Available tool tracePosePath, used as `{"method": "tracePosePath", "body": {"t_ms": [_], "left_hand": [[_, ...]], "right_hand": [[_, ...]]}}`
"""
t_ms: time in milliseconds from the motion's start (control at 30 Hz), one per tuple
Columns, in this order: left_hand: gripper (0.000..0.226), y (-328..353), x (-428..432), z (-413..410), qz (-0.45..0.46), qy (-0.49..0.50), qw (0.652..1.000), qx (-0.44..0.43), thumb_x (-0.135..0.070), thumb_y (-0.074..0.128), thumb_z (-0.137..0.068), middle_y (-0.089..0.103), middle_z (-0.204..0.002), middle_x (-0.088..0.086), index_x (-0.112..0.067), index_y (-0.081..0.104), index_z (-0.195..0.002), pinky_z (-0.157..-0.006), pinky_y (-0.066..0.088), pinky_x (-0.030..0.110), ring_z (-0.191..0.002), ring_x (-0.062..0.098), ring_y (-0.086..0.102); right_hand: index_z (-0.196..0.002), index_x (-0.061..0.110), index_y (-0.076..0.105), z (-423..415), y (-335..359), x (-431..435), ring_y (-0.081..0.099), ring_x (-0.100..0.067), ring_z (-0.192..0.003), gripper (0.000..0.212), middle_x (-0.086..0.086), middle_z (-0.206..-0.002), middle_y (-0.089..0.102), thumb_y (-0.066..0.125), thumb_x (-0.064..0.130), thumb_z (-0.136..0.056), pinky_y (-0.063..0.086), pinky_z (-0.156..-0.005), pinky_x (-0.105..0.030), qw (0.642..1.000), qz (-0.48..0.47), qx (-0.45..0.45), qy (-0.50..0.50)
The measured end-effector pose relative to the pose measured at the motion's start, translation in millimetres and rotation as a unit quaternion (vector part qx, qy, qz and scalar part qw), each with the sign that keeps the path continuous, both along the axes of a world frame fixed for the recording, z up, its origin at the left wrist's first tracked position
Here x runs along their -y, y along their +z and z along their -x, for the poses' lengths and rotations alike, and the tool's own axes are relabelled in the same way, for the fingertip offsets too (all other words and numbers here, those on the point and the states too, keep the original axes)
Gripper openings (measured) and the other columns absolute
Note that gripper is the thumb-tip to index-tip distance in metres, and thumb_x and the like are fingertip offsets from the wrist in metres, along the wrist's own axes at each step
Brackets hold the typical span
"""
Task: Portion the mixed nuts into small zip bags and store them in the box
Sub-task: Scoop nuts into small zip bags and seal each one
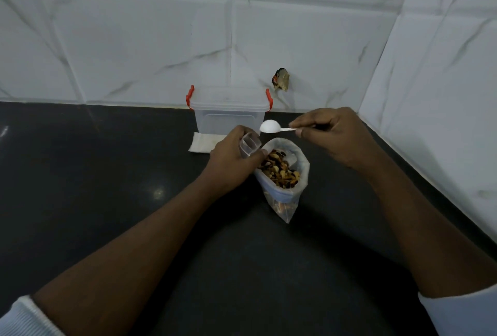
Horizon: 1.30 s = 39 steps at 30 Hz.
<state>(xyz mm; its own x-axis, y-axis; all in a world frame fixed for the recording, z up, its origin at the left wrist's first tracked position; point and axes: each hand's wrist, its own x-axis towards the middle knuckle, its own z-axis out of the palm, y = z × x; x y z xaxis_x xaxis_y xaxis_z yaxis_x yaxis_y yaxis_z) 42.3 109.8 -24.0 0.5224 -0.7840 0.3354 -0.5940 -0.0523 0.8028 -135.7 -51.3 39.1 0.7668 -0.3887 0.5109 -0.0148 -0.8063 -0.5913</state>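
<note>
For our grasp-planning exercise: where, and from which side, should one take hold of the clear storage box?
Likely the storage box by its two short ends, below the red clips, reaching from above: its lid is shut and the tiled wall stands close behind.

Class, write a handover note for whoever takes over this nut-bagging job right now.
Left hand grips a small zip bag, mouth held open, beside the big bag of mixed nuts standing open on the counter.
Right hand pinches the white spoon by its handle, near the bags' mouths; no nuts show in it.
Box stands at the wall, lid on; a flat white pile lies before it.
Done: no filled bag in sight.
Left: scoop nuts into the small bag, seal, repeat, open box, store.
</note>
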Motion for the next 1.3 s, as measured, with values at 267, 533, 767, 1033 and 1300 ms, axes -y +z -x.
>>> {"method": "tracePosePath", "body": {"t_ms": [267,533,767,1033,1300], "left_hand": [[0.034,-2,2,3,0.001,0.011,1.000,0.002,-0.028,0.071,-0.093,0.060,-0.115,-0.014,-0.028,0.055,-0.122,-0.076,0.043,0.013,-0.102,0.003,0.058],[0.032,-1,3,7,0.030,0.023,0.999,-0.017,-0.021,0.072,-0.093,0.059,-0.104,-0.019,-0.031,0.053,-0.116,-0.071,0.042,0.009,-0.095,-0.005,0.058],[0.031,-2,2,10,0.050,0.026,0.998,-0.021,-0.023,0.072,-0.093,0.062,-0.103,-0.019,-0.031,0.054,-0.117,-0.072,0.045,0.008,-0.096,-0.006,0.061],[0.030,-1,2,9,0.055,0.026,0.997,-0.040,-0.025,0.071,-0.093,0.063,-0.106,-0.018,-0.031,0.055,-0.117,-0.073,0.046,0.010,-0.099,-0.002,0.063],[0.036,-1,2,8,0.040,0.027,0.999,-0.006,-0.029,0.072,-0.092,0.064,-0.114,-0.012,-0.026,0.056,-0.124,-0.075,0.044,0.011,-0.102,-0.001,0.060]], "right_hand": [[-0.111,0.019,0.081,-8,-17,6,0.071,-0.013,-0.078,0.021,0.003,-0.096,0.079,0.068,0.014,-0.095,0.060,-0.074,-0.036,0.974,0.134,-0.162,-0.082],[-0.105,0.015,0.082,-12,-14,-2,0.069,-0.010,-0.079,0.023,0.002,-0.098,0.077,0.064,0.011,-0.090,0.058,-0.072,-0.030,0.966,0.124,-0.210,-0.091],[-0.103,0.016,0.082,-17,-20,-2,0.066,-0.002,-0.071,0.023,0.002,-0.093,0.077,0.062,0.011,-0.093,0.042,-0.058,-0.009,0.973,0.097,-0.162,-0.133],[-0.087,0.015,0.081,-13,-20,4,0.060,0.000,-0.055,0.017,0.006,-0.073,0.075,0.065,0.013,-0.092,0.043,-0.050,-0.012,0.975,-0.090,-0.138,-0.147],[-0.091,-0.001,0.076,-8,-24,17,0.045,-0.009,-0.052,0.014,-0.014,-0.077,0.073,0.063,0.005,-0.089,0.032,-0.046,-0.021,0.912,-0.372,-0.057,-0.161]]}}
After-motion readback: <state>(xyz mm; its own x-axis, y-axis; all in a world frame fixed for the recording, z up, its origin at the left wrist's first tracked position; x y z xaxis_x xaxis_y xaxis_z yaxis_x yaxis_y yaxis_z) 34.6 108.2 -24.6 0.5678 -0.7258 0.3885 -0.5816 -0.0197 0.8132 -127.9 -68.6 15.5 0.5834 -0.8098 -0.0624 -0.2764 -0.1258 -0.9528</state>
